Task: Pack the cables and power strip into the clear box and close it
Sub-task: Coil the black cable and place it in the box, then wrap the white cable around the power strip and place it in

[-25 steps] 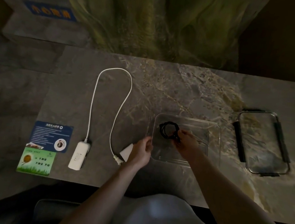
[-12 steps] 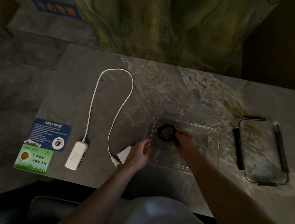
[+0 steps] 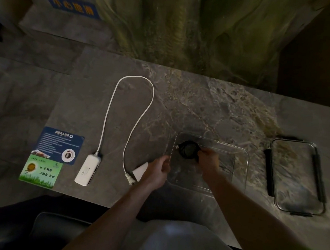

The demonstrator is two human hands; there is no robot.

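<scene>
Seen from the head camera, a dim, marbled grey tabletop (image 3: 201,108) carries everything. The clear box (image 3: 245,167) sits open near the middle, slightly right, close to the near edge. The right hand (image 3: 207,160) reaches into it from the near side, and its fingers (image 3: 202,151) pinch the right side of a coiled black cable (image 3: 187,152), holding the coil inside the box at the far left corner. The cable's USB plug (image 3: 177,147) sticks out to the left, just at the box wall. Whether the coil rests on the box floor cannot be told. The left hand (image 3: 158,170) is at the box's left wall, its fingers curled round the rim there. Just left of that hand lies a small white block (image 3: 141,171), touching or nearly touching the pronged plug (image 3: 129,178) of a white cord (image 3: 109,108). The cord runs in a tall loop toward the far side and comes back down to the white power strip (image 3: 88,168), which lies flat on the tabletop well left of the box. Left of the power strip are a blue card (image 3: 60,145) and a green card (image 3: 40,170), the green one overlapping the blue one's near corner. The box's clear lid (image 3: 297,176), with black clasps along its edges, lies flat on the tabletop to the right of the box, apart from it.
</scene>
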